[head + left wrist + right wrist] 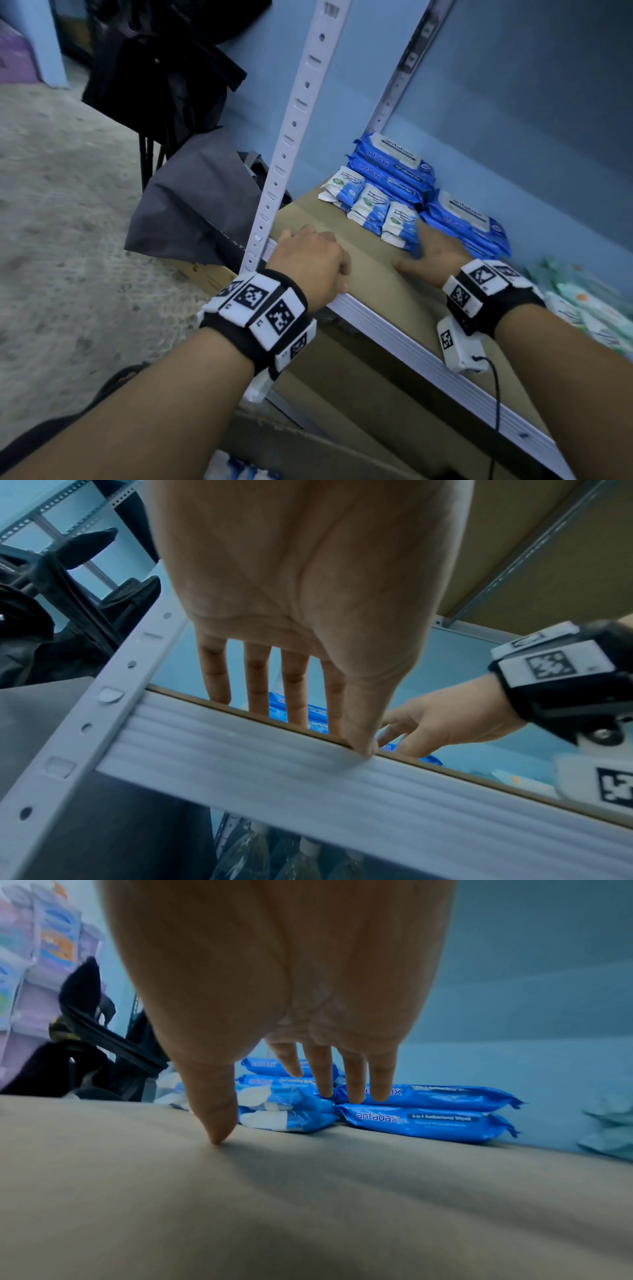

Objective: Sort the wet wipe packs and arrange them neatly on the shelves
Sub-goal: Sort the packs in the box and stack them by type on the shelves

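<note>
Both hands hold nothing: my left hand (308,260) rests fingers-flat on the shelf (383,274), my right hand (435,253) spread against the lined-up blue packs (394,171); green packs (589,308) beside look unsorted.

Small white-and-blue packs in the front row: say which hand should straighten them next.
Right. The right hand lies open beside the small white-and-blue packs, fingers reaching them; the left hand rests on the shelf's front edge, farther away.
</note>
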